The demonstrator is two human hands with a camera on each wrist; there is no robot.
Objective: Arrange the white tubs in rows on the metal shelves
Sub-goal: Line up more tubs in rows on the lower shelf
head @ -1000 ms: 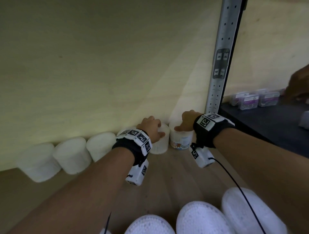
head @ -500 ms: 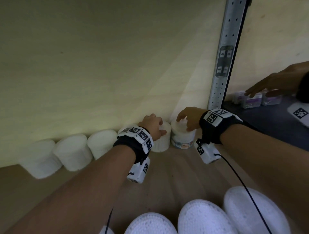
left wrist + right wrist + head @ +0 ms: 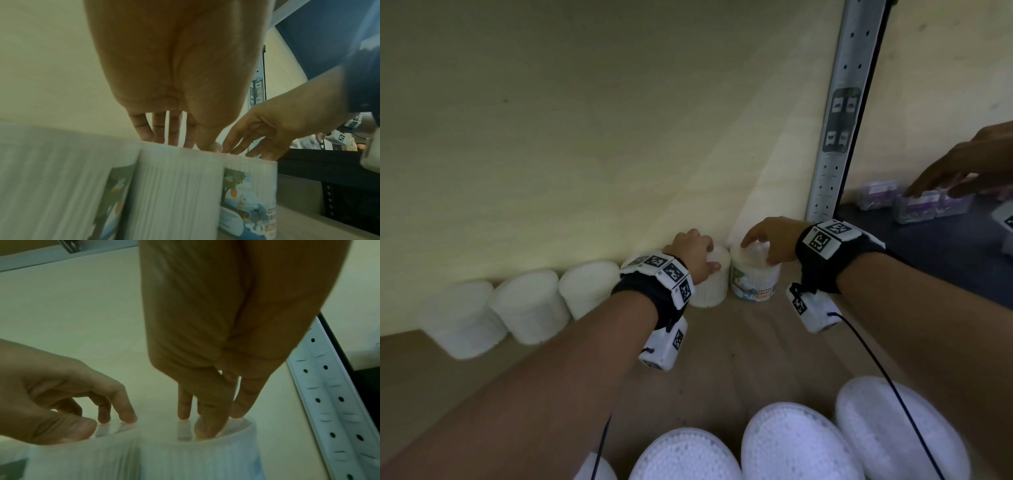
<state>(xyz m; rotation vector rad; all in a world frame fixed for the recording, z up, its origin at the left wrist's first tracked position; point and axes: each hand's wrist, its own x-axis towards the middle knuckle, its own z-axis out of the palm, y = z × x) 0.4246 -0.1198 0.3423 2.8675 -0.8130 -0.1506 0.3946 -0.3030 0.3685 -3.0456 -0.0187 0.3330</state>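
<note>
A row of white tubs stands against the back wall of the wooden shelf (image 3: 722,342). My left hand (image 3: 695,253) rests on top of one plain tub (image 3: 710,284), fingertips and thumb touching its lid. The left wrist view shows those fingers (image 3: 174,138) reaching down onto that tub (image 3: 176,186). My right hand (image 3: 767,240) touches the lid of the end tub (image 3: 755,279), which carries a colourful label and stands beside the upright. In the right wrist view my right fingertips (image 3: 207,421) press on that lid (image 3: 195,459). My left hand (image 3: 82,418) is beside it.
Three more white tubs (image 3: 527,305) continue the row to the left. Several tubs (image 3: 798,442) stand at the shelf's front edge under my arms. A perforated metal upright (image 3: 835,120) bounds the right side. Beyond it, another person's hand (image 3: 955,168) reaches over small purple-labelled boxes (image 3: 917,205).
My right hand has loosened from round the labelled tub, and its fingers now spread over the lid. The left hand stays on its tub. Another person's hand has come in at the right.
</note>
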